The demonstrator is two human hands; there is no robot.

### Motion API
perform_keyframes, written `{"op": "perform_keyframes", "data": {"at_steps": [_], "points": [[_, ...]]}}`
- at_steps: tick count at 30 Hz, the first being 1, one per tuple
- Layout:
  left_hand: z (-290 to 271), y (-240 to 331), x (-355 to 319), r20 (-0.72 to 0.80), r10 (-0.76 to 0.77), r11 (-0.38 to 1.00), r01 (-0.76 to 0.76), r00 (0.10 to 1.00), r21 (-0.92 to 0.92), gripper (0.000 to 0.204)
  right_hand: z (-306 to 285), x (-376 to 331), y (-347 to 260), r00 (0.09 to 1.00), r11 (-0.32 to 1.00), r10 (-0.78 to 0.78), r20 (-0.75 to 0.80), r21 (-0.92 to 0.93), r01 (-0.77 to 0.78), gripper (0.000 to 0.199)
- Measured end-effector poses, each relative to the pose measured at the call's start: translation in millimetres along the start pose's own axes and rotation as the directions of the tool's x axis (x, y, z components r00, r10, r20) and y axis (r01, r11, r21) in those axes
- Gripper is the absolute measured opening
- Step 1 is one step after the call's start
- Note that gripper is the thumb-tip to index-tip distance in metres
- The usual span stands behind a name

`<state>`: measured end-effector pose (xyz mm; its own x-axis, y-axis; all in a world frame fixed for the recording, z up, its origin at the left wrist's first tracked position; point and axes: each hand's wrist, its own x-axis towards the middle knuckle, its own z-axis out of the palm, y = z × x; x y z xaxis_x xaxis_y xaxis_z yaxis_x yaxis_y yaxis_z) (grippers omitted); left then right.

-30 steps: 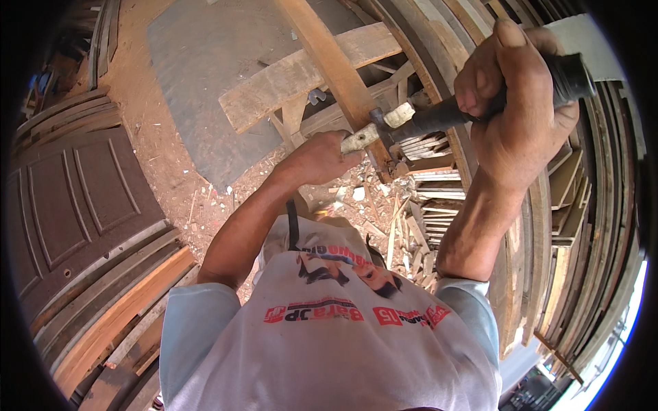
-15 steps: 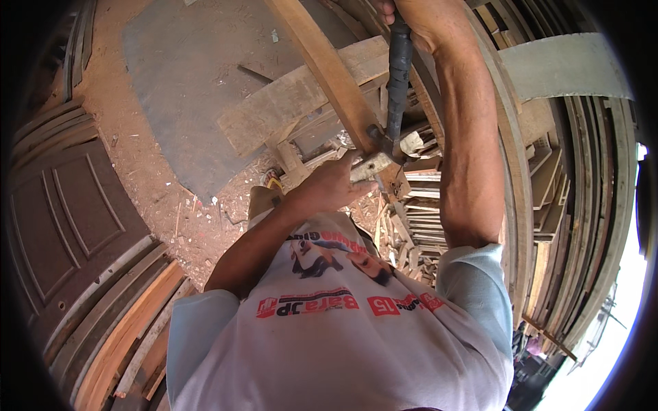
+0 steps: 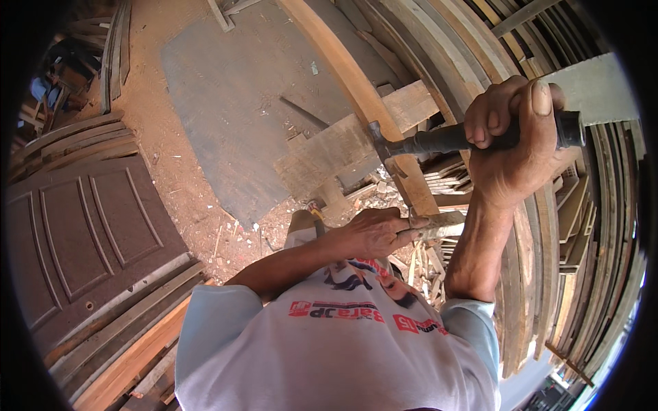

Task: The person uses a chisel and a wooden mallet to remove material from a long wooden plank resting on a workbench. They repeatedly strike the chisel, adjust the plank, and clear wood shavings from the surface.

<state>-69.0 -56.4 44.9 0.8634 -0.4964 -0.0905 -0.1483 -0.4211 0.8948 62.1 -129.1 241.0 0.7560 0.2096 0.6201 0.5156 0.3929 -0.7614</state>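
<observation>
1. The right hand (image 3: 517, 140) is wrapped tight around the dark handle of a hammer (image 3: 439, 140).
2. The hammer lies sideways, up in the air. Its metal head is just above the slanted wooden beam (image 3: 356, 89).
3. The left hand (image 3: 373, 233) is lower down, below the hammer. Its fingers pinch a small pale piece of wood (image 3: 439, 222) that sits against the bottom part of the beam.
4. A short rough plank (image 3: 343, 147) crosses the beam, just left of the hammer head.
5. Left of the beam lies a flat grey sheet (image 3: 233, 103) on the red dirt floor.
6. Far left of the beam lies a brown panelled door (image 3: 82, 233).
7. Right of the beam stand many stacked wooden boards (image 3: 589, 226).
</observation>
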Motion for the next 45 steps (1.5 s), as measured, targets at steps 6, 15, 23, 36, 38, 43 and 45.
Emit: {"op": "perform_keyframes", "data": {"at_steps": [6, 15, 23, 36, 38, 43, 45], "points": [[-48, -5, -40, 0.243, -0.147, 0.921, 0.223, 0.959, -0.321, 0.05, -29, -21, -5, 0.977, 0.972, -0.212, 0.024, 0.104, 0.209, 0.024], [-207, -90, -22, -0.146, -0.252, 0.248, -0.082, 0.957, -0.965, 0.062, -105, -37, -60, 0.996, 0.998, -0.065, 0.064, -0.006, 0.066, 0.036], [-135, -75, 4, -0.338, -0.463, 0.401, -0.147, 0.819, -0.904, 0.058, -133, -135, -51, 0.948, 0.992, -0.123, -0.294, -0.001, 0.129, 0.026], [17, -41, -10, -0.329, -0.658, 0.424, -0.028, 0.677, -0.905, 0.058, -170, -170, -86, 0.979, 0.986, 0.018, -0.201, 0.167, 0.017, 0.027], [21, -44, -10, -0.325, -0.634, 0.435, -0.024, 0.701, -0.9, 0.058, -149, -139, -76, 0.973, 0.997, 0.052, -0.224, -0.047, -0.064, 0.023], [35, -46, -12, -0.377, -0.642, 0.469, -0.047, 0.668, -0.882, 0.057, -93, -76, -45, 0.976, 0.95, -0.052, -0.212, -0.313, -0.018, 0.035], [43, -50, -16, -0.378, -0.668, 0.479, -0.019, 0.641, -0.878, 0.056, -94, -83, -42, 0.978, 0.966, 0.092, -0.188, -0.222, -0.133, 0.03]]}}
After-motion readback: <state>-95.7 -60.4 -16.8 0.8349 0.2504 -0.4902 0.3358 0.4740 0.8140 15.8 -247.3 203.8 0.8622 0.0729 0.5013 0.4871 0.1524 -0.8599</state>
